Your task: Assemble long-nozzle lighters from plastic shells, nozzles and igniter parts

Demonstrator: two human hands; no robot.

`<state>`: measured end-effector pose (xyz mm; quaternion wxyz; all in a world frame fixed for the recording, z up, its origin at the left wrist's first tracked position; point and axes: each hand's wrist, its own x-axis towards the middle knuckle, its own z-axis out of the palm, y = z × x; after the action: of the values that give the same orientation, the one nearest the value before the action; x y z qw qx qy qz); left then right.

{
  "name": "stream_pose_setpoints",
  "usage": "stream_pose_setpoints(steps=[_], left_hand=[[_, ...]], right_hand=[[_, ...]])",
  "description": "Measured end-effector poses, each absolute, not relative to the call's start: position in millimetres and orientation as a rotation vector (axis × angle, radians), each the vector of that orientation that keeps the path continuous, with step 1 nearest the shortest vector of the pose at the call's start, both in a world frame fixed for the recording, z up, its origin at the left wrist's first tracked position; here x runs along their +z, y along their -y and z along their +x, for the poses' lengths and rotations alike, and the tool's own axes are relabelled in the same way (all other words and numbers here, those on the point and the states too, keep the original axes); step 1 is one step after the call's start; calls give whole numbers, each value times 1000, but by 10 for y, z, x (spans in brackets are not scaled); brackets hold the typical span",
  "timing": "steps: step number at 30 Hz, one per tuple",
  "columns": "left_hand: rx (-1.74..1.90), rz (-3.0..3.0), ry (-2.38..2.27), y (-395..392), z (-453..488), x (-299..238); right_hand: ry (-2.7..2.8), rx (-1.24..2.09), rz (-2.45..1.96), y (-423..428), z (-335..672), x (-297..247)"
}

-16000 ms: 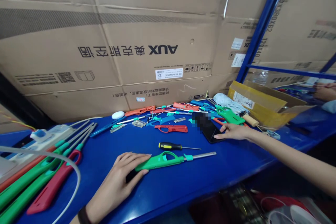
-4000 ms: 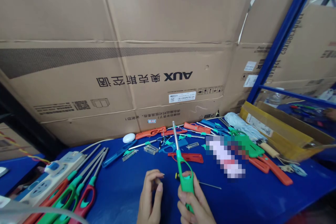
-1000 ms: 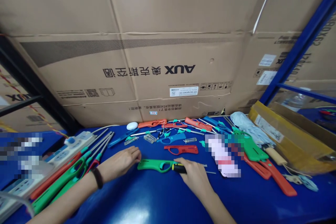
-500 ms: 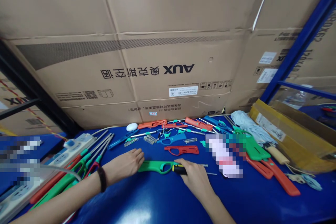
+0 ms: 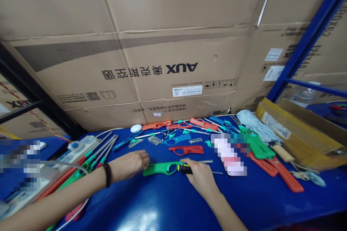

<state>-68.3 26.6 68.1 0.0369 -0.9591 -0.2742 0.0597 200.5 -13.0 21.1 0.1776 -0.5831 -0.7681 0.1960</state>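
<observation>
A green plastic utility lighter (image 5: 159, 169) lies flat on the blue table (image 5: 168, 202), its metal tube pointing right. My right hand (image 5: 199, 176) is shut over the lighter's neck, and its fingers reach the end of a yellow-and-black screwdriver (image 5: 184, 169) lying beside it. My left hand (image 5: 132, 164) rests on the table with its fingers apart, just left of the lighter's rear end and barely apart from it. A pixelated patch (image 5: 229, 155) hides an object to the right of my right hand.
Loose red, blue and green lighter parts (image 5: 186, 149) lie beyond my hands. Assembled lighters and a power strip (image 5: 81, 146) sit at left. A yellow box (image 5: 282, 130) and a white bundle (image 5: 256, 128) are at right. Large AUX cardboard sheets (image 5: 149, 72) stand behind the table.
The lighter held upright in my right hand four seconds ago now lies flat on the table under that hand. My left hand has come down beside its rear end.
</observation>
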Motion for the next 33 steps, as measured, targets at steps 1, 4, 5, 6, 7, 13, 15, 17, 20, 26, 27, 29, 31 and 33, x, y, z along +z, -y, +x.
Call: stream_pose_setpoints(steps=[1, 4, 5, 6, 7, 13, 15, 17, 20, 26, 27, 29, 31, 33], left_hand=[[155, -2964, 880, -250, -718, 678], [-83, -3048, 1125, -148, -820, 582], [-208, -3078, 1227, -102, -847, 530], [-330, -3087, 1321, -53, -870, 476], [-440, -3080, 1397, -4, -886, 422], [-808, -2961, 1571, 196, -905, 226], [-875, -2932, 1571, 218, -915, 193], [-922, -2902, 1555, 225, -936, 158], [-947, -2872, 1507, 217, -972, 99], [-931, -2802, 1461, 171, -979, 23], [-928, -2797, 1466, 160, -975, 19], [-924, -2798, 1463, 138, -972, 13], [-933, -2804, 1436, 122, -974, 4], [-959, -2807, 1398, 116, -979, -6]], right_hand=[[2175, 548, -1652, 132, 2006, 214], [2186, 547, -1649, 131, 2007, 208], [2193, 550, -1645, 128, 2007, 202], [2202, 553, -1642, 125, 2005, 194], [2210, 556, -1639, 121, 2004, 187], [2249, 539, -1636, 117, 1993, 166], [2254, 530, -1638, 122, 1991, 168], [2253, 527, -1648, 128, 1989, 172], [2242, 531, -1671, 144, 1980, 181], [2241, 537, -1667, 162, 1934, 201], [2242, 536, -1674, 160, 1927, 203], [2240, 534, -1689, 154, 1919, 203], [2236, 530, -1697, 149, 1918, 202], [2233, 528, -1695, 147, 1922, 201]])
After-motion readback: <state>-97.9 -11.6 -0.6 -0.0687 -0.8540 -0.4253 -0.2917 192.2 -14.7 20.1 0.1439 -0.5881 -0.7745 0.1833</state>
